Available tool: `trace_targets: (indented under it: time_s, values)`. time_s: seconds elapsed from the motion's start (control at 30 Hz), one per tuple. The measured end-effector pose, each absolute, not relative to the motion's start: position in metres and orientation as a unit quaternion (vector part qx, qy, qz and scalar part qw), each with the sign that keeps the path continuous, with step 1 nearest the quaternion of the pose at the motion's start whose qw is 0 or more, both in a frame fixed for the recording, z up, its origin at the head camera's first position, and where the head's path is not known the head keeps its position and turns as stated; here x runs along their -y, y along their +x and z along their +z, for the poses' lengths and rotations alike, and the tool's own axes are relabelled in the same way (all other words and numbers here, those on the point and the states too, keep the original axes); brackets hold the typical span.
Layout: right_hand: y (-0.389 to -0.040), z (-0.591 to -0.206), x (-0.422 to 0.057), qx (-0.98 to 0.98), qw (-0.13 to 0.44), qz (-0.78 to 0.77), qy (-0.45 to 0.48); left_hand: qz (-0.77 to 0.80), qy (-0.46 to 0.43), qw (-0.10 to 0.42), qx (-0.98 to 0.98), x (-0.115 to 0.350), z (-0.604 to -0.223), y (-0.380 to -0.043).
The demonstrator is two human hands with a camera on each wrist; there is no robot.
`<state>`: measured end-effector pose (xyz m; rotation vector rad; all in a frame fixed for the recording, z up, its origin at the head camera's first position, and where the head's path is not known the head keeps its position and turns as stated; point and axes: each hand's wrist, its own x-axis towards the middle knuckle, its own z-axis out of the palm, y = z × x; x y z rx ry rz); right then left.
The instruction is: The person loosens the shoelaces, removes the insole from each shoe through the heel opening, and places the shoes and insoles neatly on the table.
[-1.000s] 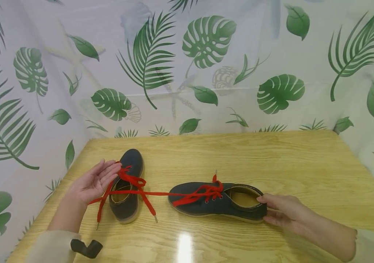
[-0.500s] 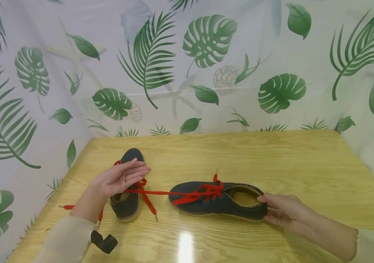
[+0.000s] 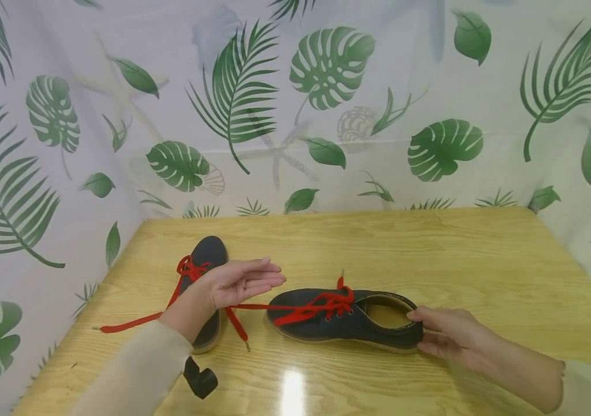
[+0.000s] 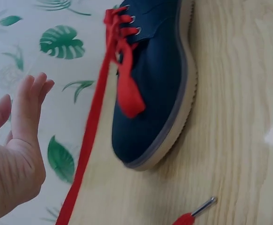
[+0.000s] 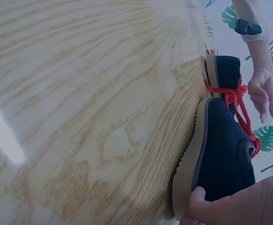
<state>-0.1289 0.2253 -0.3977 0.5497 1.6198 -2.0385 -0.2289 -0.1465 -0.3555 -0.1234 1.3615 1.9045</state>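
In my head view, the shoe (image 3: pixel 349 328) at five o'clock and the other shoe (image 3: pixel 210 250) at eight are dark navy, with bright red laces (image 3: pixel 290 318) and pale soles (image 5: pixel 191 157). I have cream sleeves (image 3: pixel 136 364) and a black strap (image 3: pixel 201 380) at seven. The table (image 3: pixel 441 254) is yellow wood grain; at twelve, the white cloth (image 3: pixel 295 173) carries green leaves.
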Motion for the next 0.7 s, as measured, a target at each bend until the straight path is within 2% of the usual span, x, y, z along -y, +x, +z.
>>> trace_targets:
  time_s: [0.23, 0.7]
  values:
    - [-0.129, -0.398, -0.226, -0.597, 0.24, -0.74, 0.197, 0.703, -0.059, 0.424, -0.567, 0.111, -0.364, -0.228]
    - [-0.129, -0.4, -0.225, -0.604, 0.246, -0.735, 0.187, 0.674, -0.019, 0.439, -0.594, 0.07, -0.365, -0.239]
